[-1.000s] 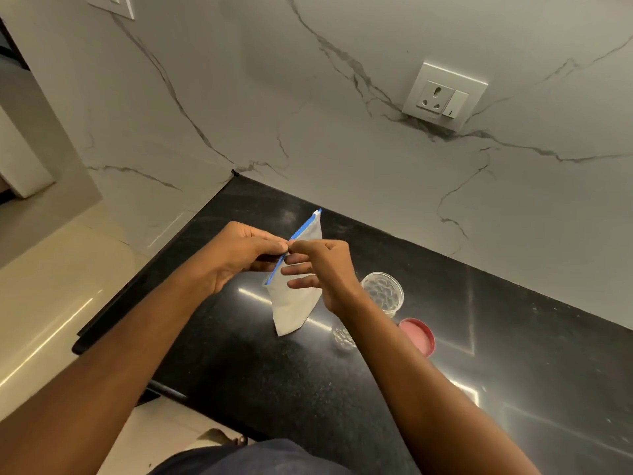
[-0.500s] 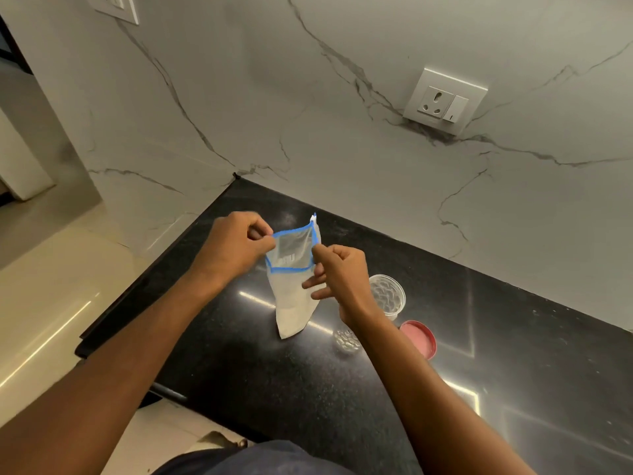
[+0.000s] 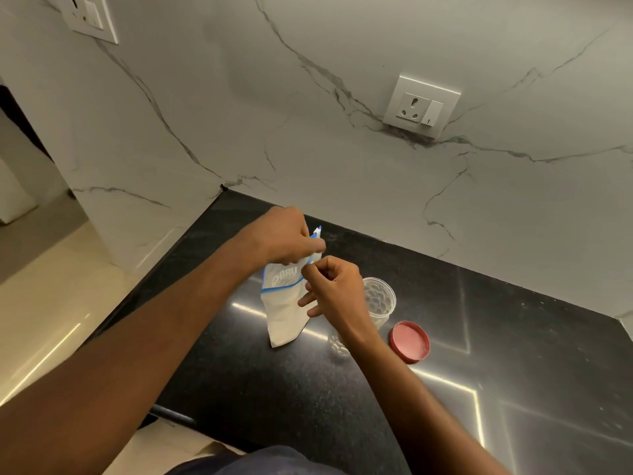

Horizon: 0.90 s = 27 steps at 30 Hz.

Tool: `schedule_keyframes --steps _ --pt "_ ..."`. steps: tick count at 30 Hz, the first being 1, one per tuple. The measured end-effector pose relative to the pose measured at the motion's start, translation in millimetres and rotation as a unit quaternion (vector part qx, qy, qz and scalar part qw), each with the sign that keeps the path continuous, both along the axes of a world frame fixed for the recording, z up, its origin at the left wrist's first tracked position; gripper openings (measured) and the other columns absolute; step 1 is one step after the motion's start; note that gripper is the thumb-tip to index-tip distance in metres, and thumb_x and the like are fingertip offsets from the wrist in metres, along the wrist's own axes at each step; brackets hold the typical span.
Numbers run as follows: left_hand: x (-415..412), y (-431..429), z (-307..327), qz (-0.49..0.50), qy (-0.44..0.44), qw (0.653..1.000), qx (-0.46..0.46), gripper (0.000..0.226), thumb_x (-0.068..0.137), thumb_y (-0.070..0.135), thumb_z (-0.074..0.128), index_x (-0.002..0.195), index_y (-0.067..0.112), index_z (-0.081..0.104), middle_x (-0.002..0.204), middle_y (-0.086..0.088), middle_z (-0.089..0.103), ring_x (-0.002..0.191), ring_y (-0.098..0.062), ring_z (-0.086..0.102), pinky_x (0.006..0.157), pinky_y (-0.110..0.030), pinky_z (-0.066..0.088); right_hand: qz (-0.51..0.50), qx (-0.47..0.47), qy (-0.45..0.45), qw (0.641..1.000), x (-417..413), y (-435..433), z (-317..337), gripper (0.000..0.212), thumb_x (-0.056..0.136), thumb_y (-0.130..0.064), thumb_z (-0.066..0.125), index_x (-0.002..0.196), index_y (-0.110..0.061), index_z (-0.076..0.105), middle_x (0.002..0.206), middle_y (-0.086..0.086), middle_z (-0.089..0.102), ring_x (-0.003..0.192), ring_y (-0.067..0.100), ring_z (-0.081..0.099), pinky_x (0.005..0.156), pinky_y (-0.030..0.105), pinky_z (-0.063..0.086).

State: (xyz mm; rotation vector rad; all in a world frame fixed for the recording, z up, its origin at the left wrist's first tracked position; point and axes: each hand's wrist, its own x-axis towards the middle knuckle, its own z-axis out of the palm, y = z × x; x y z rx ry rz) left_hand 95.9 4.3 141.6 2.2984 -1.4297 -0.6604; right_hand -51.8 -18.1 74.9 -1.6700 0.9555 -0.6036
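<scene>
A small white pouch (image 3: pixel 284 310) with a blue zip edge hangs over the black countertop (image 3: pixel 274 389), its top folded over so printed letters show. My left hand (image 3: pixel 284 238) grips the far side of the pouch's top from above. My right hand (image 3: pixel 330 289) pinches the near edge of the top between thumb and forefinger, the other fingers loosely spread. An open clear plastic jar (image 3: pixel 378 298) stands just right of my right hand, partly hidden by my wrist. Its red lid (image 3: pixel 409 341) lies flat on the counter beside it.
The marble wall behind carries a socket plate (image 3: pixel 421 108), and a second plate (image 3: pixel 87 15) sits at the upper left. The counter ends at the left in a drop to a pale tiled floor (image 3: pixel 41 320). A dark handle (image 3: pixel 171 414) shows below the front edge.
The pouch was shut, then pulled open by both hands. Now my left hand has moved right over the top and the mouth is folded down, with my right hand pinching closer in.
</scene>
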Motion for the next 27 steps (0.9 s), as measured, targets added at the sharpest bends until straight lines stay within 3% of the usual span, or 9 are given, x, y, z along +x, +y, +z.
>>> schedule_keyframes --steps 2,6,11,14,16,20,23,25,27 --pt "-7.1 -13.5 -5.7 0.008 0.009 1.000 0.020 0.046 0.094 0.052 0.071 0.084 0.008 0.077 0.080 -0.009 0.078 0.073 -0.021 0.079 0.077 -0.031 0.064 0.006 -0.008 0.004 1.000 1.1 1.8 -1.2 0.013 0.103 -0.021 0.065 0.091 -0.017 0.068 0.081 0.004 0.074 0.061 0.014 0.075 0.052 0.028 0.061" --pt "-11.6 -27.1 -18.0 0.053 -0.022 0.998 -0.026 0.025 0.098 0.030 0.072 0.101 0.007 0.079 0.095 -0.014 0.077 0.080 -0.025 0.075 0.078 -0.032 0.060 0.008 -0.015 -0.004 1.000 -2.0 2.3 -7.9 0.012 0.102 -0.017 0.063 0.098 -0.011 0.072 0.082 0.006 0.073 0.060 0.014 0.073 0.053 0.029 0.059" --pt "-8.9 -26.6 -7.9 0.034 -0.033 0.991 -0.122 0.031 0.097 0.024 0.069 0.070 0.008 0.074 0.068 -0.011 0.069 0.055 -0.018 0.062 0.054 -0.027 0.048 -0.025 -0.014 -0.079 0.996 -30.8 -12.3 -8.5 0.011 0.103 -0.023 0.067 0.098 -0.015 0.073 0.085 0.007 0.074 0.064 0.020 0.073 0.053 0.028 0.058" --pt "-17.7 -29.5 22.6 -0.026 -0.057 0.974 -0.218 0.034 0.098 0.023 0.067 0.071 0.003 0.076 0.066 -0.016 0.070 0.055 -0.026 0.064 0.058 -0.035 0.053 -0.086 -0.021 -0.109 0.990 -53.8 -29.5 -6.3 0.012 0.104 -0.026 0.065 0.101 -0.016 0.071 0.085 0.005 0.075 0.065 0.020 0.073 0.055 0.025 0.058" --pt "-29.1 -38.9 45.0 -0.060 -0.080 0.956 -0.277 0.036 0.099 0.024 0.066 0.073 0.001 0.077 0.068 -0.017 0.072 0.061 -0.031 0.069 0.061 -0.038 0.055 -0.149 0.011 -0.119 0.982 -65.4 -44.5 -4.6 0.017 0.103 -0.029 0.066 0.100 -0.014 0.072 0.080 0.003 0.075 0.064 0.021 0.072 0.055 0.027 0.059" --pt "-58.9 -62.0 81.2 -0.114 -0.089 0.922 -0.360 0.037 0.101 0.026 0.066 0.076 0.003 0.078 0.068 -0.012 0.073 0.055 -0.023 0.063 0.051 -0.018 0.040 -0.253 0.104 -0.130 0.953 -82.0 -76.8 -2.2 0.030 0.105 -0.039 0.060 0.101 -0.013 0.073 0.094 0.009 0.075 0.080 0.025 0.074 0.061 0.033 0.064" --pt "-81.9 -77.4 95.5 -0.138 -0.053 0.905 -0.398 0.037 0.099 0.024 0.067 0.074 0.000 0.078 0.066 -0.013 0.073 0.054 -0.022 0.064 0.058 -0.033 0.054 -0.282 0.160 -0.132 0.937 -98.9 -97.1 0.1 0.045 0.107 -0.054 0.048 0.110 -0.016 0.072 0.111 0.009 0.074 0.102 0.027 0.072 0.070 0.037 0.063" --pt "-96.5 -83.8 97.2 -0.148 -0.024 0.900 -0.410 0.036 0.097 0.023 0.069 0.073 -0.002 0.078 0.066 -0.014 0.075 0.053 -0.017 0.066 0.060 -0.036 0.057 -0.299 0.178 -0.150 0.926 -112.2 -107.1 3.9 0.058 0.105 -0.064 0.043 0.111 -0.015 0.072 0.113 0.008 0.075 0.105 0.026 0.070 0.077 0.042 0.060" --pt "-111.1 -87.5 94.4 -0.161 0.022 0.897 -0.411 0.036 0.097 0.022 0.070 0.075 -0.006 0.077 0.070 -0.019 0.076 0.058 -0.025 0.072 0.060 -0.038 0.059 -0.332 0.183 -0.176 0.909 -129.7 -114.1 7.9 0.065 0.101 -0.071 0.042 0.109 -0.014 0.074 0.107 0.009 0.079 0.104 0.027 0.072 0.080 0.045 0.058"
